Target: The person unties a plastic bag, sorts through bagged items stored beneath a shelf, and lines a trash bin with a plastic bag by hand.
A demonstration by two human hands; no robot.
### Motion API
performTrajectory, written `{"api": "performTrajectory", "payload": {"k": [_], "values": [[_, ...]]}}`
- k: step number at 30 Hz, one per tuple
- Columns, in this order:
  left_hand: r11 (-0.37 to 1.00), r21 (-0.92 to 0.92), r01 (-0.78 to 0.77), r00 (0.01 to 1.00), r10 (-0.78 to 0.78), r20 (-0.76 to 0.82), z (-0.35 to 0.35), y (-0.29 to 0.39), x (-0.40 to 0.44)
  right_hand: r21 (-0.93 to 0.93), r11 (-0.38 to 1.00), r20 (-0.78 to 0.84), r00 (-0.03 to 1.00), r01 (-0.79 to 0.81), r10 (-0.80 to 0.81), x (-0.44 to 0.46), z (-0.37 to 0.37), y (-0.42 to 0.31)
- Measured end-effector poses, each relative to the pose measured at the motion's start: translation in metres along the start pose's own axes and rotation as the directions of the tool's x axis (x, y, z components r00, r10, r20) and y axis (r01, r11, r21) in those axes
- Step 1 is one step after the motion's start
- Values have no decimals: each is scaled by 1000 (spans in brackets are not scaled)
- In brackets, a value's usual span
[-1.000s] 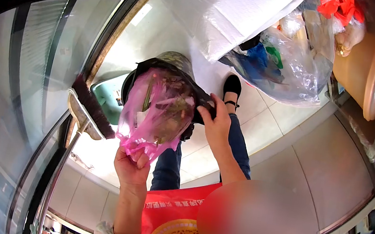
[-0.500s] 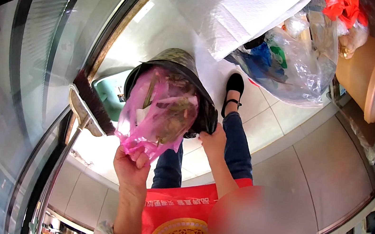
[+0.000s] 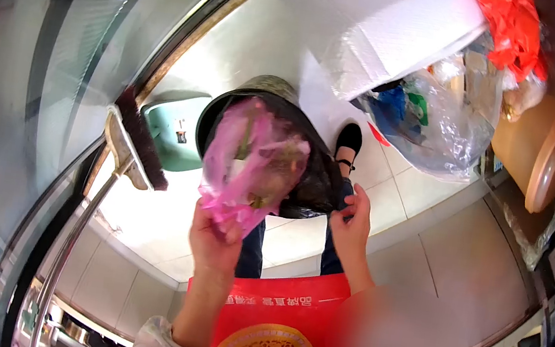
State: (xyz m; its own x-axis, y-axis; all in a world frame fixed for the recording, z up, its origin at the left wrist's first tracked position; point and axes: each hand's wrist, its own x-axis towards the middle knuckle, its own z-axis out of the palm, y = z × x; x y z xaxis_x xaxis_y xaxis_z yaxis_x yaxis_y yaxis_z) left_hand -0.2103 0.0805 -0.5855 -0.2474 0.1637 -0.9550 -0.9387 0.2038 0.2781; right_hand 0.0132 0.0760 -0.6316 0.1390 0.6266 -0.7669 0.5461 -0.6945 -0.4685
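My left hand is closed on the gathered edge of a pink plastic bag, see-through and full of what looks like vegetable scraps. The bag lies in the mouth of a trash can with a patterned outside. A black trash bag lines the can and hangs over its right side. Just right of that black plastic, my right hand is held up with its fingers apart and nothing in them.
On the left, a broom leans by a glass door, next to a green basin. At upper right are a clear plastic bag of items, a red bag and an orange-brown tub. A black shoe stands on the tiles.
My right hand has let go of the black trash bag's edge and moved right, its fingers opening. My left hand still grips the pink bag. The whole view has shifted slightly.
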Motion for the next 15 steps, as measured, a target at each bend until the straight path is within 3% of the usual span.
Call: {"api": "performTrajectory", "payload": {"k": [1, 2, 3, 4, 5, 7, 10, 11, 12, 15], "values": [[997, 62, -52, 998, 54, -37, 9, -8, -5, 45, 992, 16, 993, 119, -120, -8, 1, -21], [988, 124, -91, 996, 93, -8, 12, -13, -10, -86, 904, 124, 905, 418, -407, -15, 3, -36], [973, 199, -113, 989, 128, -67, 25, -17, -17, -174, 710, 259, 728, 682, -635, -21, 7, -46], [949, 283, -138, 987, 156, -43, 26, -20, -22, -179, 594, 311, 618, 784, -722, -26, 13, -50], [917, 363, -163, 983, 182, -18, 24, -22, -27, -184, 532, 296, 563, 826, -772, -24, 21, -54], [835, 492, -248, 964, 264, 38, 26, -28, -41, -180, 524, 264, 554, 833, -790, -11, 33, -64], [493, 733, -468, 874, 383, 300, 16, -44, -54, -189, 561, 209, 591, 806, -779, 2, 40, -86], [374, 757, -536, 826, 417, 379, 18, -44, -57, -196, 538, 234, 571, 820, -786, 3, 42, -85], [341, 787, -515, 835, 410, 368, 18, -43, -57, -203, 517, 260, 554, 832, -791, 3, 44, -81], [-69, 731, -679, 648, 412, 641, 23, -31, -55, -172, 528, 258, 555, 832, -791, 5, 46, -77]]}}
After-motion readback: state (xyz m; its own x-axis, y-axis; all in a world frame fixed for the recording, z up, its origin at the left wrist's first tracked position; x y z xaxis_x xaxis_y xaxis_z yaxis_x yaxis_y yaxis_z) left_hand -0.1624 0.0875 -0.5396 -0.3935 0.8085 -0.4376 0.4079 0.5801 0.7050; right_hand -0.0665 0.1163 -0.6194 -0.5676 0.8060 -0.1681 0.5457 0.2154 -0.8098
